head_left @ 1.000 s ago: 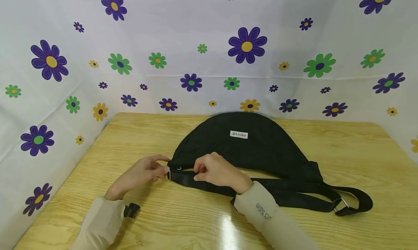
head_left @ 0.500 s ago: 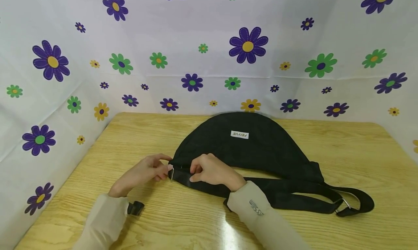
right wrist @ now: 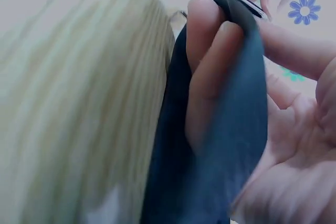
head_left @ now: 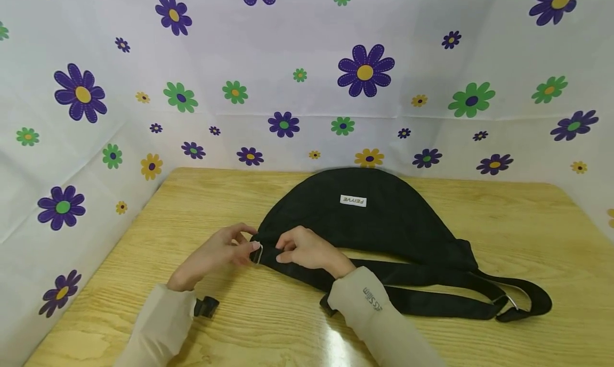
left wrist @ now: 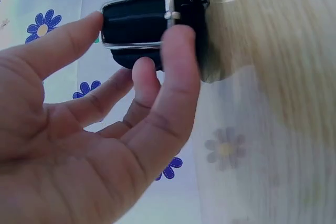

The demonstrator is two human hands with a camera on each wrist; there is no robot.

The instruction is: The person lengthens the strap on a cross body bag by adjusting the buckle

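A black half-moon bag with a white label lies on the wooden table. Its black strap runs along the near side. At the strap's left end, my left hand pinches a silver rectangular slide buckle; in the left wrist view the thumb and index finger are at opposite sides of its frame. Just right of it, my right hand grips the strap. In the right wrist view, curled fingers show behind the strap band.
To the right, the strap loops round through a second metal buckle near the table's right side. A cloth with printed flowers stands behind and left of the wooden table. A small black device sits at the left cuff.
My right hand has moved left along the strap, closer to my left hand. The buckle has shifted slightly right with the left fingers, and its frame shows more clearly.
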